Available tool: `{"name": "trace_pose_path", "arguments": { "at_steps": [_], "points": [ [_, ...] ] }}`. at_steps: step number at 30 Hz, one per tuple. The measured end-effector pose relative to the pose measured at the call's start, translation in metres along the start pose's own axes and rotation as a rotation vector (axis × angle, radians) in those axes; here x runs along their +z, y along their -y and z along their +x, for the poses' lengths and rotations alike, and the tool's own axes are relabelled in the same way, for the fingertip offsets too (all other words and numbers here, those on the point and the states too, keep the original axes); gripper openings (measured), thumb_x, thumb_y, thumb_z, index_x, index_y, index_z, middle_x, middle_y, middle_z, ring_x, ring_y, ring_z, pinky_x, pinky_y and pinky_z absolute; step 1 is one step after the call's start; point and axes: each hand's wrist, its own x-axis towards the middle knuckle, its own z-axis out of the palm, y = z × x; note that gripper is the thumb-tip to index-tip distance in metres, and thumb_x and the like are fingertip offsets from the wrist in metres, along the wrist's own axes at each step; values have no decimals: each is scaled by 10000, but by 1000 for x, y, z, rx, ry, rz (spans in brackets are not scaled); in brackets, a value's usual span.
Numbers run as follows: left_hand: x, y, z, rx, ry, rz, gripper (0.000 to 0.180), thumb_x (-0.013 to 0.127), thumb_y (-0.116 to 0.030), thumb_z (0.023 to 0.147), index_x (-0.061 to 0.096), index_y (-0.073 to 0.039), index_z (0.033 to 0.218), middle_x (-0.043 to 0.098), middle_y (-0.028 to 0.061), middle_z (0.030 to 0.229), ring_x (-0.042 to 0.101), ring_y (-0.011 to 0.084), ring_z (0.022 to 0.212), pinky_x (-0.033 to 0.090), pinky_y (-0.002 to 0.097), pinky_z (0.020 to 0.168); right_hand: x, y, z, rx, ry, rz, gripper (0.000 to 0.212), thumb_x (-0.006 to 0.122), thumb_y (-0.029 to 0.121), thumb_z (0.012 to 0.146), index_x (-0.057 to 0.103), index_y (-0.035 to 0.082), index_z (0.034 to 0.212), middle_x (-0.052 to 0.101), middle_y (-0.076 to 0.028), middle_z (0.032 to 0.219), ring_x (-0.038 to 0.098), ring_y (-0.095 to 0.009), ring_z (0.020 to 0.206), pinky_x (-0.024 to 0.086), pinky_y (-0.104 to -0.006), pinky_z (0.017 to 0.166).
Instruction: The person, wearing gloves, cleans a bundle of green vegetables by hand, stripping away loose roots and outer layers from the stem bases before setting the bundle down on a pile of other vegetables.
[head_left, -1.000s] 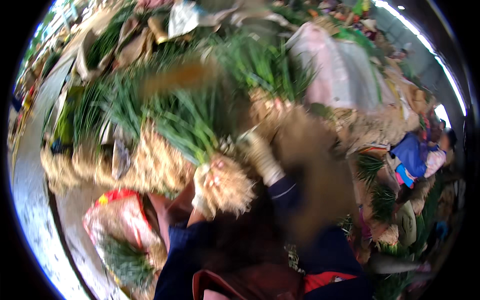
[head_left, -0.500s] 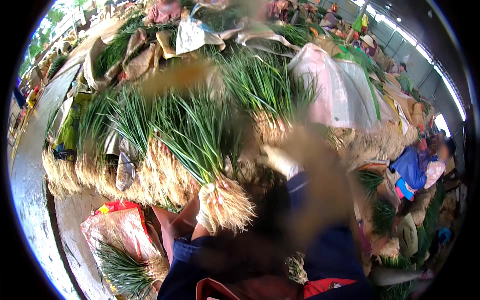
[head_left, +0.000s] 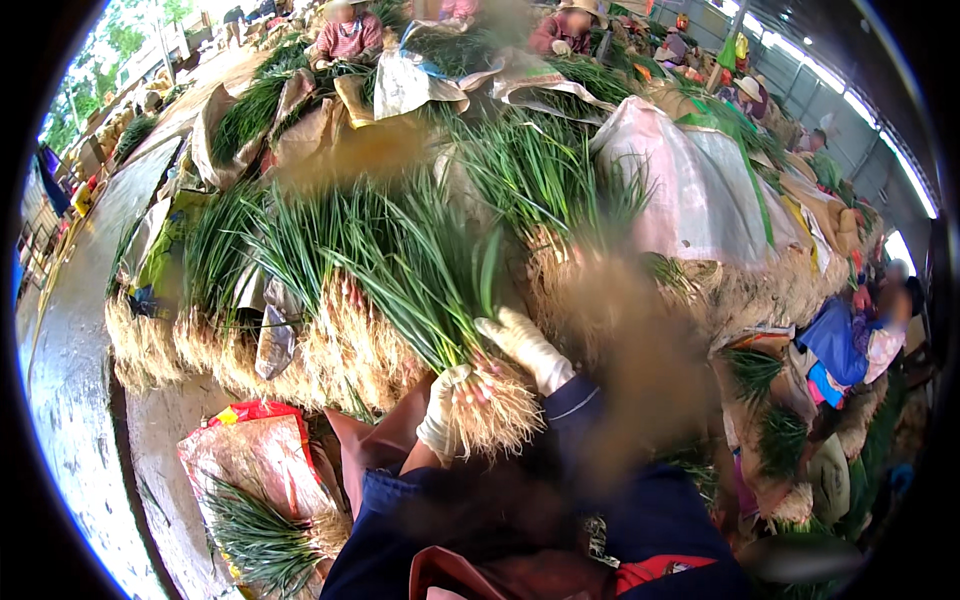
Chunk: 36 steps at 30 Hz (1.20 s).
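Observation:
A bunch of spring onions (head_left: 425, 290), long green leaves and pale hairy roots, is held up in front of me, leaves slanting up and left. My left hand (head_left: 440, 412), in a whitish glove, closes round it at the base, just above the roots. On the other side, my right hand (head_left: 527, 348), also gloved, lies against or just beside the stems with fingers stretched out. Whether it bears any of the bunch's weight I cannot tell. Behind the held bunch stands a row of spring onions (head_left: 345, 320) with roots toward me.
At the lower left, a loose bunch (head_left: 265, 540) lies on a red-edged sack (head_left: 250, 455). A pale plastic sheet (head_left: 670, 190) covers onions at the back right. Several people sit farther off. Brown blurs hide parts of the view, chiefly right of my right hand.
My right hand has moved left to the bunch's stems; before, it was apart from them. My left hand keeps its hold on the bunch. The whole view has shifted slightly.

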Motion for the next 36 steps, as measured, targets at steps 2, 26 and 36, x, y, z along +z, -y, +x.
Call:
{"name": "trace_pose_path", "arguments": {
  "at_steps": [2,26,36],
  "points": [
    [16,10,-1,-6,-36,-26,258,571,-205,800,594,28,907,636,164,740,619,238,628,525,318,588,-19,5,-16,-87,-21,-99,438,493,428,886,587,5,951,609,-227,893,585,-349,845,445,-379,744],
    [-8,13,22,21,25,184,306,532,-307,883,595,-8,866,634,119,703,614,174,559,462,204,442,34,30,-114,-109,-367,801,224,503,182,906,595,18,1028,594,-107,1071,583,-213,927,468,-328,825],
    [-8,42,40,-89,87,-292,201,616,-177,829,573,-24,951,596,50,785,571,104,690,482,200,555,34,13,-87,-183,-545,788,227,512,211,902,586,-3,917,616,-101,927,595,-172,821,493,-282,723]
  ]
}}
